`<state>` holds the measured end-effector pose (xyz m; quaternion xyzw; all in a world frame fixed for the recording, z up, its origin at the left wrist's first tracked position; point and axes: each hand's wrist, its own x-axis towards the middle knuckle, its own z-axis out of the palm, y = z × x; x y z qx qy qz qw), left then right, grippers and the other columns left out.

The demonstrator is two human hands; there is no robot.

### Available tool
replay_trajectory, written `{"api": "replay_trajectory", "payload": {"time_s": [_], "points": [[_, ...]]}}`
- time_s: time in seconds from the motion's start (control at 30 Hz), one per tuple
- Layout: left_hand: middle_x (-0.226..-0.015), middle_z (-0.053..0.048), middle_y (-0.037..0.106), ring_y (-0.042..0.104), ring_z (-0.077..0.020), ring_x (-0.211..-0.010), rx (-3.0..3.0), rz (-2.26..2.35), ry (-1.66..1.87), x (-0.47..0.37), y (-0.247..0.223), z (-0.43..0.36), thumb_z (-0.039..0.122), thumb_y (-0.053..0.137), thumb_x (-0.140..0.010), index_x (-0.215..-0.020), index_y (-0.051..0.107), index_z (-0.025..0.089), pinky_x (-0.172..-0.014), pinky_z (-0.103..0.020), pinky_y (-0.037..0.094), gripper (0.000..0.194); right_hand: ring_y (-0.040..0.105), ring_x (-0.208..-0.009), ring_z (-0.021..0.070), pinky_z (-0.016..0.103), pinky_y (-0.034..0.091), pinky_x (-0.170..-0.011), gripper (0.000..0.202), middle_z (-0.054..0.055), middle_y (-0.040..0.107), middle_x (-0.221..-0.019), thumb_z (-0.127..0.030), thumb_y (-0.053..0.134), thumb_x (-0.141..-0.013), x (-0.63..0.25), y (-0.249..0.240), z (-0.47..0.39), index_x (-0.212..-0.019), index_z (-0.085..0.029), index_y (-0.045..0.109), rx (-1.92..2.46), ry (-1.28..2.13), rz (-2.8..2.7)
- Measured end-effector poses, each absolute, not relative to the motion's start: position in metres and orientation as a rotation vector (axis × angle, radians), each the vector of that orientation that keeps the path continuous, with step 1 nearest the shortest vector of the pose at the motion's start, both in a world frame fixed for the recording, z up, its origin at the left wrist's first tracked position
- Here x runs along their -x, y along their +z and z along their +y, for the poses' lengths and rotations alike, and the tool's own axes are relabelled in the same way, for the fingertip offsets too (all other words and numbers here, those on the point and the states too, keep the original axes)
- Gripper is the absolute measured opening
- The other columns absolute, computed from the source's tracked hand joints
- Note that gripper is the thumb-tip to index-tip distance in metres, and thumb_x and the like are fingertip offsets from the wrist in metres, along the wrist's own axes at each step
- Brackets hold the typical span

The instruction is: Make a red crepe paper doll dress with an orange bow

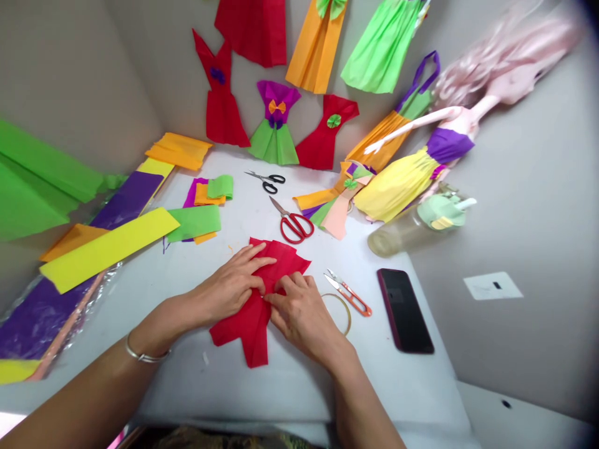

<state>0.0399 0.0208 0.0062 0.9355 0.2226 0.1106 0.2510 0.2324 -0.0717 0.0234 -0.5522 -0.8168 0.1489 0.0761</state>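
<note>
Lying on the worktop [290, 399] beneath both hands, the red piece [253, 324] has its long axis running near to far, far end leaning right. The right hand [299, 312] pinches its narrow middle; the equally near left hand [234, 280] touches its left side, grip unclear.

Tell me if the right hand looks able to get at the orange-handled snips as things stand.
Likely yes: the orange-handled snips lie beside the right hand, nothing on top of them; the thin ring close by hardly seems in the way. The hand would have to leave the red piece.
</note>
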Motion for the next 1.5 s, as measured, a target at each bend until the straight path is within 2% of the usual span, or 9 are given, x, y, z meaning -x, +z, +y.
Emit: {"api": "replay_trajectory", "payload": {"time_s": [0.33,0.6,0.83,1.1,1.27,1.5], "points": [[-0.146,0.001,0.05,0.021,-0.0278,-0.148,-2.568,0.584,0.282,-0.042,0.008,0.021,-0.003,0.046,-0.079,-0.088,0.076,0.027,-0.119,-0.058,0.021,0.043,0.045,-0.091,0.0234,0.038,0.031,-0.077,0.02,0.007,0.059,-0.091,-0.022,0.057,-0.091,-0.233,0.028,-0.075,-0.105,-0.022,0.072,1.643,0.44,-2.454],[-0.15,0.0,0.047,0.02,-0.027,-0.148,-2.561,0.597,0.296,-0.042,0.012,0.015,-0.002,0.048,-0.077,-0.092,0.073,0.024,-0.121,-0.054,0.017,0.039,0.046,-0.091,0.023,0.038,0.032,-0.078,0.017,0.007,0.057,-0.088,-0.022,0.057,-0.091,-0.236,0.032,-0.079,-0.098,-0.022,0.072,1.663,0.391,-2.459],[-0.149,-0.005,0.047,0.019,-0.0298,-0.148,-2.551,0.655,0.329,-0.047,0.012,0.012,0.019,0.056,-0.088,-0.086,0.069,0.021,-0.12,-0.057,0.017,0.014,0.047,-0.091,0.0235,0.039,0.033,-0.078,0.015,0.007,0.058,-0.088,-0.021,0.057,-0.091,-0.237,0.036,-0.083,-0.096,-0.022,0.071,1.681,0.378,-2.48],[-0.144,-0.01,0.051,0.022,-0.0313,-0.147,-2.617,0.652,0.342,-0.055,0.001,0.001,0.014,0.057,-0.087,-0.081,0.066,0.018,-0.12,-0.058,0.018,0.012,0.047,-0.089,0.0243,0.039,0.034,-0.076,0.014,0.007,0.059,-0.088,-0.019,0.058,-0.089,-0.238,0.035,-0.084,-0.097,-0.02,0.069,1.664,0.389,-2.51],[-0.144,-0.013,0.051,0.021,-0.0323,-0.148,-2.648,0.703,0.311,-0.057,0.0,0.0,0.017,0.057,-0.088,-0.081,0.064,0.017,-0.12,-0.059,0.015,0.01,0.048,-0.089,0.0236,0.039,0.034,-0.077,0.014,0.007,0.059,-0.088,-0.018,0.055,-0.091,-0.239,0.035,-0.084,-0.09,-0.02,0.069,1.666,0.454,-2.484],[-0.142,-0.015,0.052,0.023,-0.0336,-0.147,-2.674,0.752,0.333,-0.061,0.001,-0.003,0.018,0.057,-0.088,-0.077,0.061,0.016,-0.119,-0.059,0.016,0.012,0.048,-0.087,0.0234,0.039,0.033,-0.075,0.015,0.008,0.058,-0.087,-0.017,0.054,-0.091,-0.24,0.036,-0.084,-0.092,-0.02,0.069,1.68,0.506,-2.466]]}}
